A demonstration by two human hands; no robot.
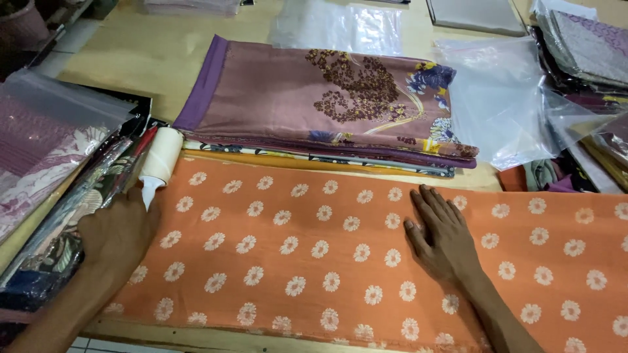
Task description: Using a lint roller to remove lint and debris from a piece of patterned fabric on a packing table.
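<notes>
Orange daisy-print fabric (340,261) lies spread flat on the wooden table (131,65). Right hand (441,235) rests flat on its middle, fingers slightly apart. Left hand (118,235) is at the fabric's left edge, fingers curled, gripping a lint roller (160,157). Folded mauve floral fabric (314,98) lies just behind the orange one.

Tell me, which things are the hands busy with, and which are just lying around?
In use:
- orange cloth with white daisies, right hand flat on it
- white lint roller, by the left hand

Lying about:
- folded mauve flowered cloth
- clear plastic bags
- bagged fabrics at the left
- stacked fabrics at the right
</notes>
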